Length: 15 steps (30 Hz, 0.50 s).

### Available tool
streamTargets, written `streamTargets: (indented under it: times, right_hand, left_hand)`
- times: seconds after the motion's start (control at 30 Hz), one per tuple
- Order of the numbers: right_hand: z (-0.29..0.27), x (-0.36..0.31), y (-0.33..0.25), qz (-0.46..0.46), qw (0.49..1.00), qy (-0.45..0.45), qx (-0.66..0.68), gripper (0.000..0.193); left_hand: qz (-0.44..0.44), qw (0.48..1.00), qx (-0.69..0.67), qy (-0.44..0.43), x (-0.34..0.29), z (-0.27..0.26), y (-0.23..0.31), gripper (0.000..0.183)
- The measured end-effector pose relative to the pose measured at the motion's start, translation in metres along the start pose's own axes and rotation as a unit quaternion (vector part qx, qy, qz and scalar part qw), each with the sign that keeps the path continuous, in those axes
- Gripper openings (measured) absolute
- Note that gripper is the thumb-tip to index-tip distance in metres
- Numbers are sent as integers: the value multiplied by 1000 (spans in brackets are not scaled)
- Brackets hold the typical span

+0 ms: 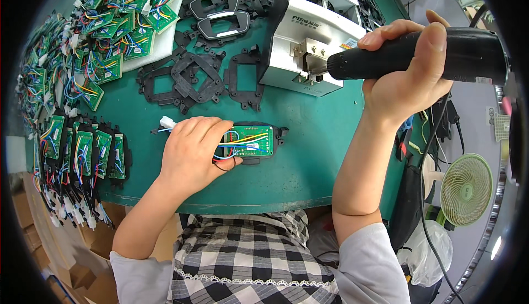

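My right hand [410, 64] is wrapped round a black electric screwdriver [380, 61], held level with its tip at the metal outlet of a white screw feeder [303, 45]. Flat on the table, my left hand [193, 147] grips a green circuit board [256, 141] seated in a black plastic frame [280, 133]. Blue, yellow, red and black wires cross the board. A white connector [167, 122] pokes out beyond my left knuckles. My fingers and palm cover the board's left part.
Loose wired boards [132, 28] pile up at the far left. Assembled boards [85, 149] stand in a row at the left edge. Black frames [195, 78] lie beyond my left hand. A green fan [467, 185] and the hanging screwdriver cord [423, 194] are on the right.
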State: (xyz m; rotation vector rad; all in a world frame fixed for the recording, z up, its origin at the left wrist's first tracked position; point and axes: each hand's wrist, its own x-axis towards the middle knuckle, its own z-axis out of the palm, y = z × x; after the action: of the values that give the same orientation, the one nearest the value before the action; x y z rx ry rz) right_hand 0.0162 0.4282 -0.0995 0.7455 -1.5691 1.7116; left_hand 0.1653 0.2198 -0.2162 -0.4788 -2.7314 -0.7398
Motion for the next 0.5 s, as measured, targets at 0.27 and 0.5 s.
streamTargets:
  times: [0.27,0.5]
  right_hand:
    - [9,-9,2,26,999,40,0,51]
    - [16,-12,-3,-8,999,17,-49,53]
  left_hand:
    - [-5,1000,-26,14,-1,3,-3,53]
    - [-14,999,-21,21,-1,6,-5,55]
